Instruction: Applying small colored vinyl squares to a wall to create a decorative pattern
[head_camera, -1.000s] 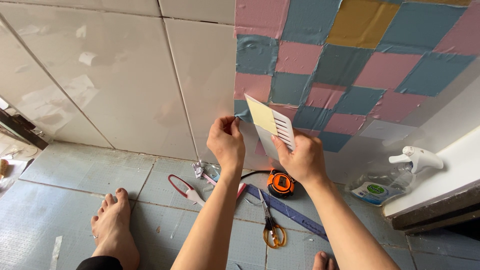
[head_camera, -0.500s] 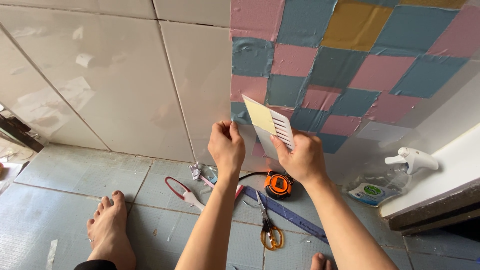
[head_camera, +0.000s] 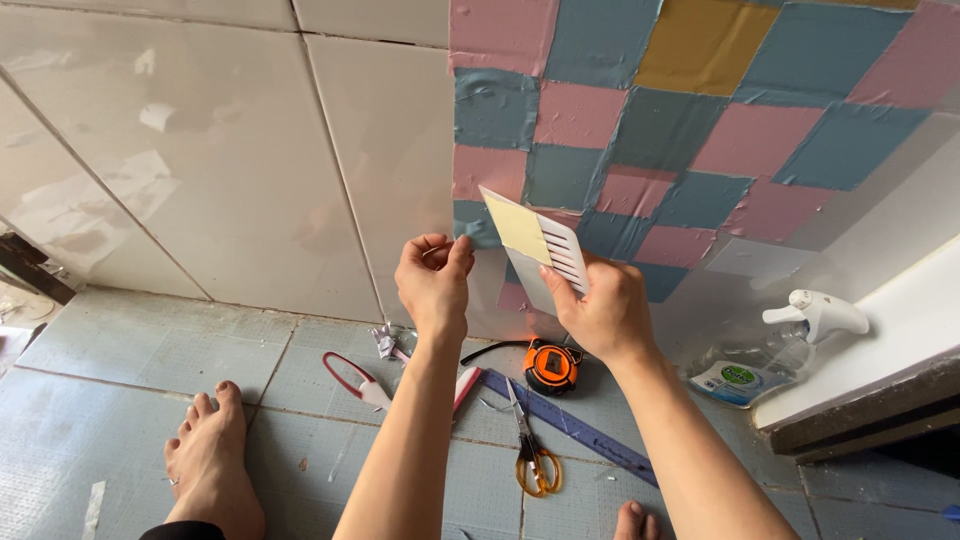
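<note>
Tiled wall (head_camera: 250, 180) behind carries pink, blue and yellow squares; right hand (head_camera: 600, 310) grip pinches a yellow sticker sheet (head_camera: 530, 240), left hand (head_camera: 435, 285) pinched shut just beside its corner. Below the grip lie an orange tape measure (head_camera: 552, 366), scissors (head_camera: 530, 450) and a green-labelled spray bottle (head_camera: 770, 350) on the floor

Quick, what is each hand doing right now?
Left hand: fingers curled shut, pinching at the edge of the yellow and white sticker sheet.
Right hand: closed on the same sheet, holding it up.

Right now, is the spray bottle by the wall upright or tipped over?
Tipped over: the spray bottle lies on its side on the floor tiles, its white trigger head pointing right toward the ledge.
</note>
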